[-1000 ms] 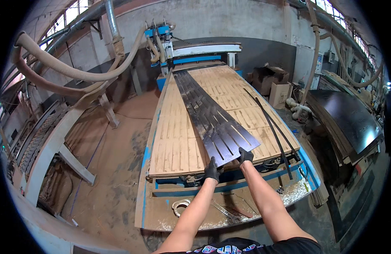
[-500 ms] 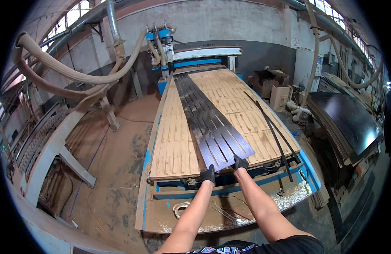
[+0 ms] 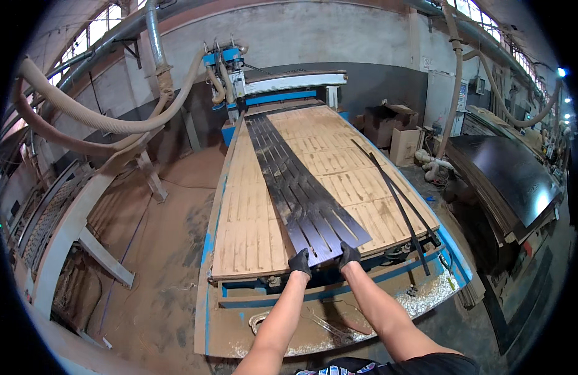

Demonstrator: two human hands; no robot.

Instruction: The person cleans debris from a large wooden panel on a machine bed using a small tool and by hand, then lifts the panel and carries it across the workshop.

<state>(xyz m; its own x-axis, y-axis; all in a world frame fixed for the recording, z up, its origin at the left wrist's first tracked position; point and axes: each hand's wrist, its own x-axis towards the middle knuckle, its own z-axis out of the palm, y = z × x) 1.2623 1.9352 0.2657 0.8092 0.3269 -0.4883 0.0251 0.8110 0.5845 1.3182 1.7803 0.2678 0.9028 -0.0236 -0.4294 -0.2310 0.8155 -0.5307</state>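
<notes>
A long dark slotted panel (image 3: 291,195) lies lengthwise on the pale, grooved machine bed (image 3: 248,234), its near end sticking out over the bed's front edge. My left hand (image 3: 299,261), in a black glove, grips the near-left corner of the panel. My right hand (image 3: 349,255), gloved alike, is closed on the near edge further right. Fingers below the panel are hidden. Two thin dark strips (image 3: 399,201) rest on the bed to the right, their near ends reaching past its front.
A blue and white gantry (image 3: 295,82) spans the bed's far end. Below the front edge, wrenches (image 3: 329,325) and a metal ring (image 3: 257,322) lie on a dusty shelf with white chips. Stacked dark sheets (image 3: 504,169) stand right; a thick hose (image 3: 107,122) hangs left.
The panel's near end has shifted slightly toward me and down, with both hands still gripping it. The view has turned a little, so the surroundings sit differently.
</notes>
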